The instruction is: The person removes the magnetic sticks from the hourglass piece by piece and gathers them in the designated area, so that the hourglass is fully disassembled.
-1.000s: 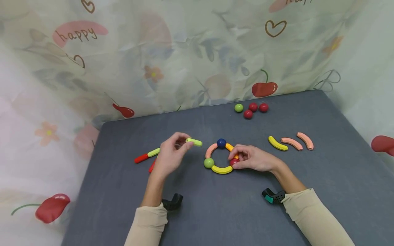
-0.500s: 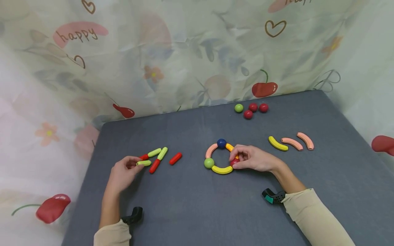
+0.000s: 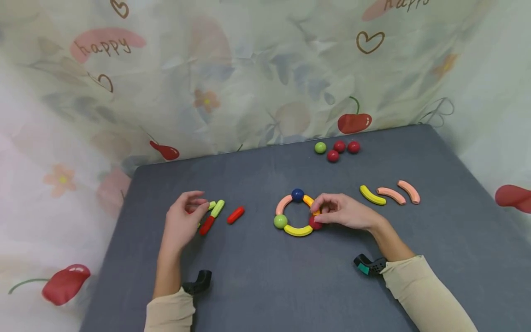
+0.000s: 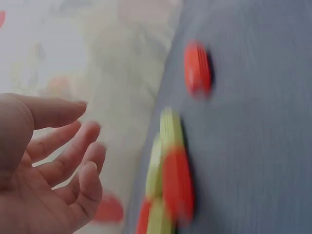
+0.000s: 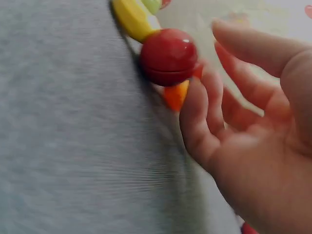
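My left hand [image 3: 184, 219] is held over the left side of the table with loosely bent fingers and nothing between them. Partly hidden behind it lie short light-green sticks [image 3: 217, 208] and red sticks [image 3: 207, 226]. In the left wrist view a green-and-red pair [image 4: 173, 165] lies end to end beside other sticks. My right hand [image 3: 346, 212] hovers at a ring of pieces, its fingertips right by the red ball [image 5: 168, 57], thumb and fingers apart. The ring also has a blue ball [image 3: 297, 195], a green ball [image 3: 280, 221] and curved pink [image 3: 284, 204], orange [image 3: 308, 200] and yellow pieces [image 3: 298, 231].
A single red stick [image 3: 235, 215] lies between the paired sticks and the ring. One loose green ball [image 3: 320, 147] and several red balls [image 3: 333, 156] sit at the back edge. At right lie a curved yellow piece [image 3: 372, 195] and two curved pink pieces [image 3: 391, 195].
My left hand carried a light-green stick leftward to the other sticks, let it go, then moved slightly right and up. My right thumb and fingers have come off the red ball.
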`<state>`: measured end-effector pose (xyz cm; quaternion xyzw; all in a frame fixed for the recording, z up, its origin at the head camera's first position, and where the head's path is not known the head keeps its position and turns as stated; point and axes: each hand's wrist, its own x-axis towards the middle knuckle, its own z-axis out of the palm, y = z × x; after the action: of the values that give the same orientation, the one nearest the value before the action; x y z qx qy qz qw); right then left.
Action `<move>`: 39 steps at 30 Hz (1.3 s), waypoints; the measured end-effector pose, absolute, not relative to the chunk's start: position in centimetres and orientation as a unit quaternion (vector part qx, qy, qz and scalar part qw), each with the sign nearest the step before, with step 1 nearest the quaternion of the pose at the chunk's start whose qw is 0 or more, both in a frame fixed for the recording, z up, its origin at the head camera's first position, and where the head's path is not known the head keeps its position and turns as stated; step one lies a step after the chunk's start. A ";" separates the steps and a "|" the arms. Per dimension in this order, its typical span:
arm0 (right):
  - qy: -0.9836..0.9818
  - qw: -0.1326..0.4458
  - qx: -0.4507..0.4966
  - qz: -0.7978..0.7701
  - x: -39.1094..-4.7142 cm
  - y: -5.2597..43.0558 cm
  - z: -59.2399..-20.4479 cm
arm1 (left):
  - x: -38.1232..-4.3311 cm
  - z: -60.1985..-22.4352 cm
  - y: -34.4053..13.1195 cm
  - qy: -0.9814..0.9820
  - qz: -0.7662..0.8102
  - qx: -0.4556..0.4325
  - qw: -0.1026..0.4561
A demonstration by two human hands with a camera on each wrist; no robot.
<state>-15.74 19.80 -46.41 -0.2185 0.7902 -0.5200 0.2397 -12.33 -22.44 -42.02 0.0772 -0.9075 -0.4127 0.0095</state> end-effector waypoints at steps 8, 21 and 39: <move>0.879 0.171 -0.132 -0.424 -17.4 18.8 -45.5 | -14.4 -42.1 -15.6 -0.880 -0.474 0.008 -0.037; 0.919 0.163 -0.152 -0.326 -19.2 15.3 -45.0 | -14.9 -44.6 -9.8 -0.885 -0.421 -0.089 -0.176; 0.904 0.188 -0.127 -0.363 -18.6 15.4 -44.9 | -14.6 -45.3 -8.5 -0.896 -0.396 -0.109 -0.167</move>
<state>-18.59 15.36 -44.91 -0.1268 0.9036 -0.3633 0.1881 -14.61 -8.51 -45.29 -0.1085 -0.8962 -0.3964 -0.1669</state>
